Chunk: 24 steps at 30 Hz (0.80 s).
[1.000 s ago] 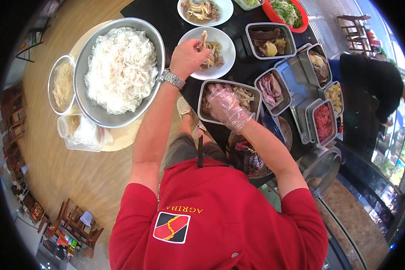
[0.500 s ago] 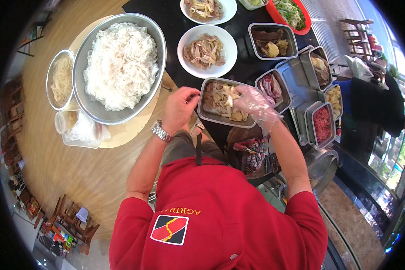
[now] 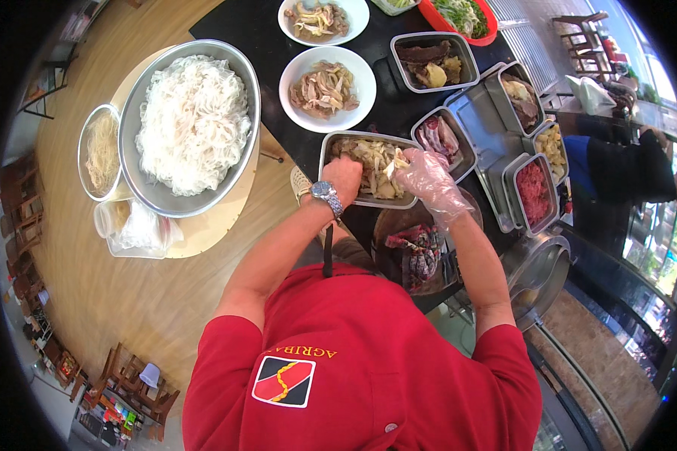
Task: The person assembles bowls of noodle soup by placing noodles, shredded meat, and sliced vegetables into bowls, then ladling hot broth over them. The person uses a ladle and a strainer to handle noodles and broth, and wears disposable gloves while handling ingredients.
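Observation:
A metal tray (image 3: 390,201) of cooked, sliced pale meat (image 3: 374,161) lies in front of me on the black table. My left hand (image 3: 341,180), bare and with a watch on its wrist, reaches over the tray's near left part. Its fingers are curled down at the meat, and their tips are hidden. In a clear plastic glove, my right hand (image 3: 431,183) pinches a piece of pale meat (image 3: 396,161) over the tray's right end. Beyond the tray stand a white bowl (image 3: 289,69) of sliced meat and a farther white bowl (image 3: 284,19), also with meat.
Left, a large metal basin (image 3: 254,101) of white noodles and a smaller bowl of thin noodles (image 3: 101,139) stand on a round table. Right are trays of dark meat (image 3: 429,56), raw meat (image 3: 438,139) and red minced meat (image 3: 534,197). A round board (image 3: 387,252) lies nearest me.
My left hand has moved right and forward, from beside the tray to over its meat. My right hand stays at the tray's right end. The whole view has shifted slightly.

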Each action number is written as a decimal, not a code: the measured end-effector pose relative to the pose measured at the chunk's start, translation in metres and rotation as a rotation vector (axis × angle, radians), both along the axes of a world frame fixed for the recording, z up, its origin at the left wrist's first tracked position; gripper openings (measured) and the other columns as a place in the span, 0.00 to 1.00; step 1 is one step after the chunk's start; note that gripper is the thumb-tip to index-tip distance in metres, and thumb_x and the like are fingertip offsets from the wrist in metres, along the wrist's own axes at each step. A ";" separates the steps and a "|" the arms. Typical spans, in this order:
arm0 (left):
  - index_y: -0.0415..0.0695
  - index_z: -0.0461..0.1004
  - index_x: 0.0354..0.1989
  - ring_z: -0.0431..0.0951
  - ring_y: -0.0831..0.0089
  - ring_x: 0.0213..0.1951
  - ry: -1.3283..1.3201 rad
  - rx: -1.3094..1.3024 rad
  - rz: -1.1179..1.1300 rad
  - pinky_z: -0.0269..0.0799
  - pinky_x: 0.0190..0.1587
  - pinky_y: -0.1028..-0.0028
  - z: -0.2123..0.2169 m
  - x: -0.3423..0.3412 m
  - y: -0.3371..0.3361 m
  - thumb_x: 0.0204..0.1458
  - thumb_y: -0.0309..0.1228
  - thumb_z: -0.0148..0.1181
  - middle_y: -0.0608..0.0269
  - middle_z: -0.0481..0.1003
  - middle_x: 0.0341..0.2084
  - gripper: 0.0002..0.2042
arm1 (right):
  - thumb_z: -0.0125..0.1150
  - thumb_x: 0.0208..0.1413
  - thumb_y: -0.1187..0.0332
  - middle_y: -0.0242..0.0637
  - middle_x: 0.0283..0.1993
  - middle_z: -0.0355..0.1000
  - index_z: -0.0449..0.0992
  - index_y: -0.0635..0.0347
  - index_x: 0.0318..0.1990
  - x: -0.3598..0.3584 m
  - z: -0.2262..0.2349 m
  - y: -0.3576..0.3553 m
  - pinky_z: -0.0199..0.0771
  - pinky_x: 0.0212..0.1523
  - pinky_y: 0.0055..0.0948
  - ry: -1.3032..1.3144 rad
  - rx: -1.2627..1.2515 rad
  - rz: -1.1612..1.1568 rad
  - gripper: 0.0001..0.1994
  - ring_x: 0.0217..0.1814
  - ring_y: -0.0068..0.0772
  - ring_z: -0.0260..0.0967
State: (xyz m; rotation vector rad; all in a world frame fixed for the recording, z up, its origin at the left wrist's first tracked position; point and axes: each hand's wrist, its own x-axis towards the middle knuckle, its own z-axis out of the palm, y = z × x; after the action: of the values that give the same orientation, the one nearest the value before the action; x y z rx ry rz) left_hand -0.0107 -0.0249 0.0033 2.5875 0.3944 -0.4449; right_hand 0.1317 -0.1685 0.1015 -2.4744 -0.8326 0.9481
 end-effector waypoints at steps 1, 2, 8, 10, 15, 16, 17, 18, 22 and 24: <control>0.40 0.84 0.34 0.85 0.51 0.41 0.012 -0.001 -0.020 0.83 0.42 0.57 0.000 0.002 0.002 0.49 0.23 0.62 0.43 0.82 0.34 0.06 | 0.64 0.50 0.62 0.62 0.39 0.78 0.80 0.67 0.43 -0.003 -0.004 0.002 0.75 0.47 0.49 -0.002 -0.047 -0.004 0.17 0.45 0.62 0.77; 0.40 0.85 0.33 0.86 0.50 0.40 0.012 0.009 -0.032 0.83 0.41 0.58 0.000 0.004 0.005 0.49 0.23 0.62 0.44 0.82 0.33 0.06 | 0.64 0.50 0.62 0.62 0.39 0.78 0.80 0.67 0.43 -0.005 -0.007 0.003 0.75 0.48 0.50 -0.018 -0.043 -0.021 0.17 0.46 0.63 0.77; 0.44 0.84 0.30 0.84 0.48 0.37 0.071 -0.097 -0.035 0.80 0.41 0.53 0.026 0.008 0.018 0.46 0.32 0.61 0.46 0.82 0.28 0.08 | 0.62 0.53 0.67 0.65 0.42 0.77 0.79 0.67 0.45 -0.005 -0.026 0.002 0.74 0.53 0.55 -0.083 -0.067 -0.013 0.15 0.50 0.66 0.76; 0.45 0.85 0.30 0.84 0.48 0.36 0.037 -0.181 0.008 0.79 0.41 0.52 0.042 0.002 0.025 0.45 0.34 0.62 0.47 0.82 0.28 0.09 | 0.61 0.52 0.68 0.64 0.41 0.78 0.79 0.66 0.46 -0.004 -0.025 0.002 0.74 0.53 0.54 -0.076 -0.024 0.009 0.15 0.51 0.66 0.76; 0.47 0.84 0.36 0.80 0.50 0.39 -0.134 -0.276 0.134 0.76 0.43 0.54 0.065 -0.029 0.048 0.50 0.35 0.64 0.51 0.78 0.30 0.09 | 0.64 0.50 0.68 0.63 0.44 0.78 0.78 0.69 0.49 -0.007 -0.022 0.007 0.74 0.56 0.51 -0.026 -0.096 -0.005 0.19 0.54 0.64 0.76; 0.47 0.84 0.37 0.79 0.51 0.39 -0.151 -0.277 0.175 0.75 0.43 0.55 0.064 -0.035 0.049 0.50 0.35 0.65 0.51 0.77 0.30 0.09 | 0.66 0.49 0.66 0.63 0.45 0.78 0.77 0.70 0.50 -0.010 -0.023 0.009 0.75 0.57 0.50 -0.018 -0.126 0.020 0.21 0.54 0.63 0.76; 0.47 0.84 0.39 0.78 0.51 0.40 -0.211 -0.265 0.189 0.75 0.43 0.56 0.062 -0.042 0.049 0.50 0.33 0.66 0.52 0.75 0.31 0.09 | 0.67 0.49 0.65 0.62 0.47 0.78 0.76 0.71 0.51 -0.011 -0.026 0.011 0.75 0.58 0.49 -0.021 -0.152 0.043 0.23 0.55 0.63 0.76; 0.46 0.83 0.40 0.78 0.52 0.40 -0.253 -0.255 0.209 0.75 0.43 0.57 0.060 -0.048 0.048 0.50 0.31 0.67 0.53 0.74 0.32 0.09 | 0.69 0.48 0.63 0.63 0.48 0.78 0.76 0.71 0.52 -0.013 -0.030 0.013 0.75 0.59 0.48 0.022 -0.183 0.027 0.26 0.55 0.61 0.76; 0.44 0.82 0.45 0.77 0.54 0.39 -0.428 -0.339 0.356 0.75 0.41 0.60 0.044 -0.065 0.034 0.48 0.24 0.70 0.54 0.73 0.35 0.14 | 0.76 0.45 0.55 0.66 0.54 0.75 0.72 0.72 0.58 -0.036 -0.061 0.028 0.72 0.64 0.46 -0.183 -0.209 0.009 0.37 0.59 0.59 0.74; 0.44 0.82 0.46 0.77 0.55 0.38 -0.443 -0.329 0.381 0.75 0.40 0.61 0.035 -0.067 0.029 0.48 0.24 0.70 0.55 0.72 0.36 0.15 | 0.76 0.44 0.55 0.68 0.54 0.75 0.69 0.73 0.61 -0.052 -0.077 0.031 0.71 0.65 0.48 -0.460 -0.196 0.034 0.40 0.60 0.60 0.74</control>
State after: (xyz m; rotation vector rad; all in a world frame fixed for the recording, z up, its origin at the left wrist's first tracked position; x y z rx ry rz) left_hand -0.0778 0.0041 0.0387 2.1413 0.5813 0.1832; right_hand 0.0796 -0.1373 0.0243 -2.9133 -0.9601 0.4885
